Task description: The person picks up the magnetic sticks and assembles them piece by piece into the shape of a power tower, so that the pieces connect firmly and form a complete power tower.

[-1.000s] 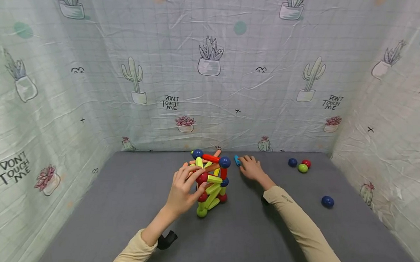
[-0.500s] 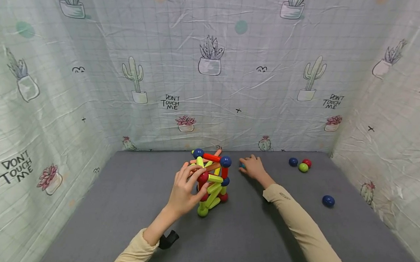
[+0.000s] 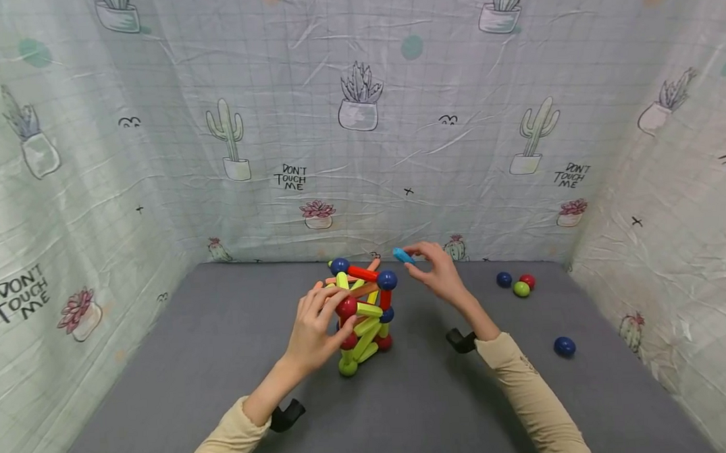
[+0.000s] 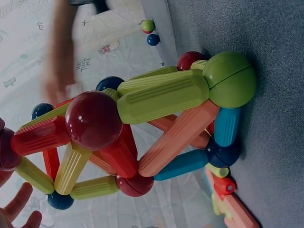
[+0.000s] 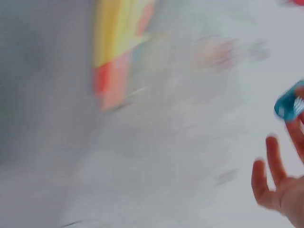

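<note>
A tower of magnetic balls and rods [image 3: 367, 327] stands on the grey cloth, in lime, red, orange and blue. My left hand [image 3: 317, 323] holds the red ball [image 3: 346, 307] at its upper near corner between thumb and fingers; the left wrist view shows fingertips [image 4: 18, 202] close to a dark red ball at its left edge. Raised behind and right of the tower, my right hand [image 3: 439, 269] pinches a light blue magnetic rod [image 3: 403, 255]. That rod [image 5: 286, 105] also shows at the right edge of the blurred right wrist view.
Blue [image 3: 504, 279], red [image 3: 527, 282] and lime [image 3: 520, 289] balls sit together at the back right. Another blue ball [image 3: 565, 347] lies nearer. Loose rods [image 4: 235, 204] lie beyond the tower in the left wrist view. A cactus-print curtain [image 3: 360, 166] surrounds the back and sides.
My right hand has picked the light blue rod up from the cloth and lifted it, turning its tip toward the tower. The left hand stays on the red ball.
</note>
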A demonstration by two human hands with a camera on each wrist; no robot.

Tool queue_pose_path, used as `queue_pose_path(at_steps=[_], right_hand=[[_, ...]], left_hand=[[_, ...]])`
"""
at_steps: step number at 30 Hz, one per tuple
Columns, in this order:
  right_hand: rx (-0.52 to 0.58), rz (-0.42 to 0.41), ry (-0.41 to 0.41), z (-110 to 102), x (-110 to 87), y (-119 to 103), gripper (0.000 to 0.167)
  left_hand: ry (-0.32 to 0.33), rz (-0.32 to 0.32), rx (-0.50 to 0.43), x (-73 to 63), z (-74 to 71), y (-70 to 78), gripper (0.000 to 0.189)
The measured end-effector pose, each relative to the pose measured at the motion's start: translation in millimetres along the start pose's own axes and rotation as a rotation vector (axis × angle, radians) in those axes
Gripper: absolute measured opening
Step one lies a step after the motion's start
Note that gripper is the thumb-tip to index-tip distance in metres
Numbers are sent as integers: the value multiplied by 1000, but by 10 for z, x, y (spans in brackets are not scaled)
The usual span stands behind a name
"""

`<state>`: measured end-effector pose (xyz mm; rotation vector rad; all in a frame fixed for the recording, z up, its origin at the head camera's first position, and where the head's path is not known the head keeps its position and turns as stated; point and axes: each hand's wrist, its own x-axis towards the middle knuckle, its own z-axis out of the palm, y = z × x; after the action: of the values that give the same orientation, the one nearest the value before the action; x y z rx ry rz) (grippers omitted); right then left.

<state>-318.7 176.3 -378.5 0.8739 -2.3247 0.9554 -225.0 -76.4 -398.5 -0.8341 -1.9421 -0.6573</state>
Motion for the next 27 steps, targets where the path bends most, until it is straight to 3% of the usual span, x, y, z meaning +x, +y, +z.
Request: queue_pose_path(at_steps=[4, 8, 12, 20, 24, 27], right_hand=[[155, -278, -111, -103, 81, -493, 27], [133, -401, -215, -62, 82, -668, 26], [60, -429, -209, 1, 60, -644, 25], [29, -464, -213, 25, 40, -616, 34], [-54, -475, -195, 23, 28, -634, 33], [-126, -474, -189, 38, 17, -641, 30]], left_hand=[[8, -2, 15, -9, -8, -6, 36], [-6, -9, 11, -10, -13, -8, 36], [-22, -13, 9, -19, -17, -2, 36], [-9, -13, 14, -24, 6, -1, 43], [4, -5, 10, -26, 13, -4, 46], [22, 4, 2, -33, 19, -14, 39]])
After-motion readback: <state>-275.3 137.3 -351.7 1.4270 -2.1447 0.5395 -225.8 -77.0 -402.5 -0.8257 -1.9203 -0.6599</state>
